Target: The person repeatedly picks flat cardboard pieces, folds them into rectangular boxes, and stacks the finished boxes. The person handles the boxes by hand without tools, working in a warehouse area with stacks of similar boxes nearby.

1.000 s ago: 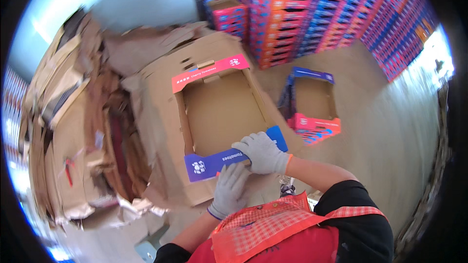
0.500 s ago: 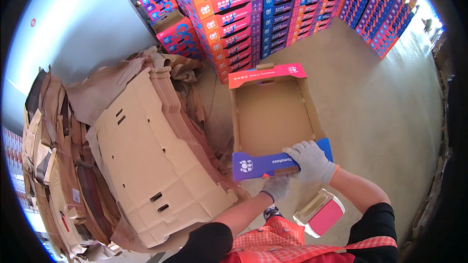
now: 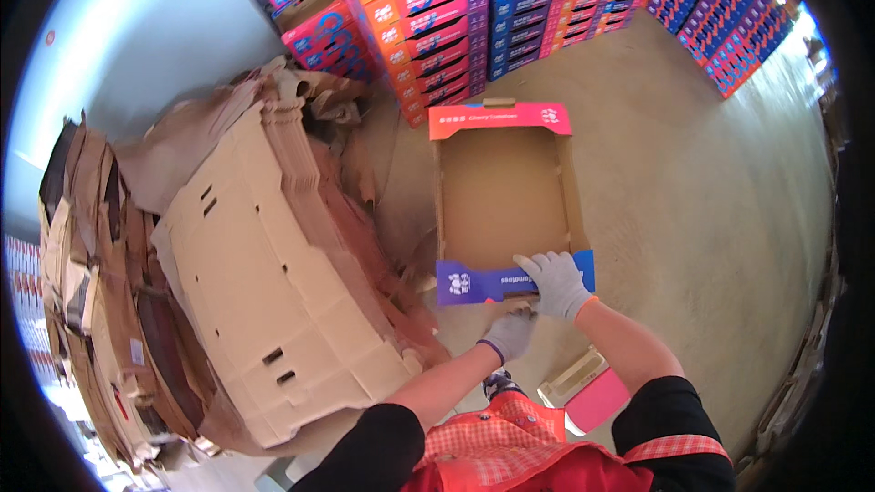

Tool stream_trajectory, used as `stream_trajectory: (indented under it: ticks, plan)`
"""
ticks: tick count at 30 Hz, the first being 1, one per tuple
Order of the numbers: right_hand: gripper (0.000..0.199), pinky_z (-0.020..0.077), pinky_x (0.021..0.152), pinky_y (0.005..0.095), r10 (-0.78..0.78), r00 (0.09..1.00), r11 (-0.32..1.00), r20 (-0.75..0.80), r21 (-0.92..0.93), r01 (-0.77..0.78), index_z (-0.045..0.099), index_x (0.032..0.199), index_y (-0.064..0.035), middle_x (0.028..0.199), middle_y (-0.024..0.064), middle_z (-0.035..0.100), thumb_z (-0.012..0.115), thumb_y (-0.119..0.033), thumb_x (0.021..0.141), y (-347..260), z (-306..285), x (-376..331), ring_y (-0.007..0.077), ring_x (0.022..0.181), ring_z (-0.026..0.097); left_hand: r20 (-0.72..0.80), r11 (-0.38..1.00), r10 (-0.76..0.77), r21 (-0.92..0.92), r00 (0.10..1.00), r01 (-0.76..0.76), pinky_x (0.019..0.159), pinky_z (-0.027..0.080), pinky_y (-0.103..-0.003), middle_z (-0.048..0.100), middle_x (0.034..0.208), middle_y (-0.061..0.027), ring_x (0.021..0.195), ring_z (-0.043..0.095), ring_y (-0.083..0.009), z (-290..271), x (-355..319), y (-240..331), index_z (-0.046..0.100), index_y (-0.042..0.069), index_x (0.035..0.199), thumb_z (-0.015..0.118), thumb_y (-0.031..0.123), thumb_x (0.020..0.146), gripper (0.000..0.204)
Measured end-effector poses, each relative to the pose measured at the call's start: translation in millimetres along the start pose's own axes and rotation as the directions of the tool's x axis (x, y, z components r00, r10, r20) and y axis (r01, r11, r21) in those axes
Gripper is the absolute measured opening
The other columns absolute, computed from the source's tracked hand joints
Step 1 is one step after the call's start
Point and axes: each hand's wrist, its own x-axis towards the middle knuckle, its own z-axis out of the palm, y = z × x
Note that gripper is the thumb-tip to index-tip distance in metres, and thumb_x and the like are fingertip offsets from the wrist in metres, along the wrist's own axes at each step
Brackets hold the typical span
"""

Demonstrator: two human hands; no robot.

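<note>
In front of me is an open cardboard tray (image 3: 504, 191), bare brown inside, with a pink far wall and a blue near wall. My right hand (image 3: 558, 284), in a pale knitted glove, grips the near wall at its right part, fingers over the rim. My left hand (image 3: 509, 333), gloved too, is closed at the lower edge of that wall, beside the brown handle flap; its fingertips are partly hidden. Left of the tray lies a thick stack of flat, die-cut cardboard blanks (image 3: 273, 282) with slots.
Tall stacks of printed trays (image 3: 428, 27) stand at the back, more (image 3: 720, 18) at far right. Folded brown cardboard and paper (image 3: 109, 301) are heaped at the left. A pink-topped stool (image 3: 592, 396) sits on the floor close to my right side.
The tray has moved down and away from me, and both hands have followed it. More of my left hand shows from under the near wall. The view has shifted slightly.
</note>
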Motion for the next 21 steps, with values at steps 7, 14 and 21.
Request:
stream_trajectory:
  ticks: [7, 14, 21]
  plan:
    - [0.072, 0.0424, 0.097, 0.0448, -0.191, 0.952, 0.979, -0.240, 0.029, 0.204, 0.051, 0.134, -0.0111, 0.125, 0.0109, 0.060, 0.079, -0.030, 0.070, -40.8, -52.0, 1.8, 0.0287, 0.115, 0.057, -0.452, 0.858, 0.116, -0.403, 0.884, -0.318, 0.101, 0.045, -0.045, 0.058, 0.125, -0.0216, 0.118, 0.056, -0.0371, -46.4, -145.7, 65.5, 0.051, -0.001, 0.132, 0.064, 0.015, 0.087, 0.050]
    - [0.054, 0.0426, 0.105, 0.0393, -0.122, 0.955, 0.489, -0.271, 0.821, 0.295, 0.054, 0.130, 0.0002, 0.131, 0.0204, 0.057, 0.072, -0.021, 0.085, -229.9, -52.4, 85.5, 0.0315, 0.123, 0.055, -0.903, 0.491, -0.398, -0.058, 0.164, 0.869, 0.117, 0.016, -0.059, 0.021, 0.157, -0.0278, 0.145, 0.021, -0.0455, -88.6, -405.0, -120.2, 0.025, 0.002, 0.152, 0.074, 0.029, 0.079, 0.092]
    - [0.087, 0.0347, 0.112, 0.0391, 0.181, 0.977, 0.869, -0.112, 0.483, -0.106, 0.032, 0.145, 0.0063, 0.147, 0.0286, 0.038, 0.073, -0.039, 0.082, -319.8, -27.0, 181.8, 0.0366, 0.137, 0.040, -0.341, 0.216, -0.914, -0.868, -0.221, 0.447, 0.098, 0.046, -0.032, 0.063, 0.126, -0.0172, 0.116, 0.060, -0.0287, -73.3, -545.3, -359.0, 0.047, -0.003, 0.139, 0.059, 0.037, 0.096, 0.060]
